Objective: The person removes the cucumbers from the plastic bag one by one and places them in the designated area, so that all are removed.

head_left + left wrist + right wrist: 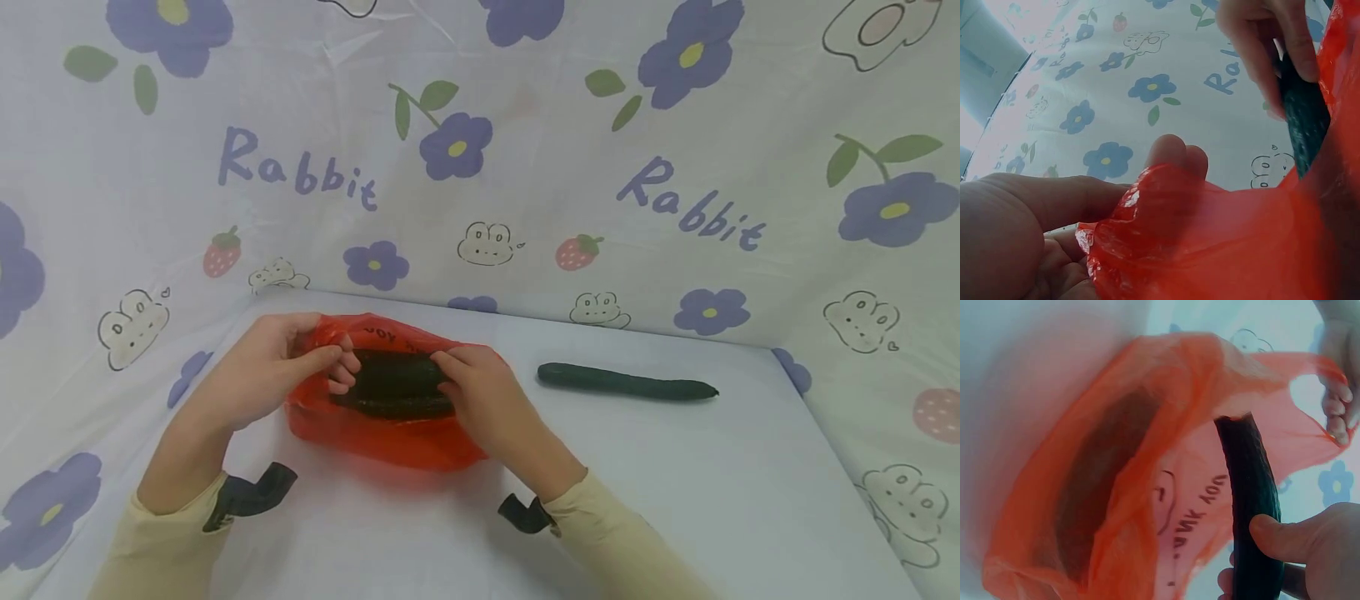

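A red plastic bag [390,446] with printed lettering lies with its mouth spread. At the bag's left end, my left hand [277,367] grips the handle part; in the left wrist view the film [1147,231] runs between thumb and fingers. My right hand [487,392] holds a dark green cucumber [1250,475] by one end, thumb on one side and fingers on the other. This cucumber is at the bag's opening. Another long dark shape [1107,481], likely a cucumber, shows through the bag's film in the right wrist view.
A third, slimmer cucumber [626,382] lies on the white tabletop [675,475], right of the bag. Behind the table hangs a white cloth [540,192] printed with flowers, rabbits and strawberries. Dark straps [258,492] show at both wrists.
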{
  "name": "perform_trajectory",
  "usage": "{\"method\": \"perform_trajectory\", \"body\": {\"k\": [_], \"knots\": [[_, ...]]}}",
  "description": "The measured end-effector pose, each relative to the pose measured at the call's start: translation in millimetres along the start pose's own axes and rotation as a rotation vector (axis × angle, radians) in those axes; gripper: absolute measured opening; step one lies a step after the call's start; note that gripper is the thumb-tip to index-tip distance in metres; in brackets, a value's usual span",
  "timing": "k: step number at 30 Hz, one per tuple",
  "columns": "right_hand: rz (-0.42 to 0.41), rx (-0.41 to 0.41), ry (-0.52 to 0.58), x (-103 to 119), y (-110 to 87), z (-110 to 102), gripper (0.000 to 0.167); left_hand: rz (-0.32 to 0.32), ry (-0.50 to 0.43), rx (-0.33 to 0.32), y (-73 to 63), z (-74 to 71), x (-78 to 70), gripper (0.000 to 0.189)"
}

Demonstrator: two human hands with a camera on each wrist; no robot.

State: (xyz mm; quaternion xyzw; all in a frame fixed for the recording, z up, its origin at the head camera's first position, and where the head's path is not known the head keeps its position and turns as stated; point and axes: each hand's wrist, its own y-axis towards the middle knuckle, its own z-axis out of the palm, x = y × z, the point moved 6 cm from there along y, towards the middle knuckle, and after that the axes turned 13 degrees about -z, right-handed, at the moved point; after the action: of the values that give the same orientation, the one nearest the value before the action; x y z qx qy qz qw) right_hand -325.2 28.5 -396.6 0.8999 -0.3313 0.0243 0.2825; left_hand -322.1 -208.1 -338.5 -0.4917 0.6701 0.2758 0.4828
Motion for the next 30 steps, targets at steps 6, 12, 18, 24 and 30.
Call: {"method": "perform_trajectory", "body": {"k": [6, 12, 18, 24, 30], "knots": [[0.055, 0.002, 0.027, -3.0, 1.0, -16.2, 0.042, 0.004, 0.018, -0.014, -0.5, -4.3, -0.4, 0.020], [0.086, -0.009, 0.059, -7.5, 0.0, -31.9, 0.041, 0.001, 0.000, -0.010, -1.5, -6.9, -1.1, 0.022], [0.094, -0.034, 0.071, -20.0, -11.3, -43.5, 0.043, 0.022, 0.000, -0.025, -3.7, -9.5, -3.6, 0.022], [0.082, -0.052, 0.064, -34.4, -28.0, -51.1, 0.045, 0.027, -0.005, -0.031, -3.3, -8.6, -3.3, 0.023], [0.080, -0.074, 0.074, -46.0, -42.1, -60.1, 0.044, 0.026, -0.011, -0.045, -4.8, -7.9, -2.3, 0.022]]}}
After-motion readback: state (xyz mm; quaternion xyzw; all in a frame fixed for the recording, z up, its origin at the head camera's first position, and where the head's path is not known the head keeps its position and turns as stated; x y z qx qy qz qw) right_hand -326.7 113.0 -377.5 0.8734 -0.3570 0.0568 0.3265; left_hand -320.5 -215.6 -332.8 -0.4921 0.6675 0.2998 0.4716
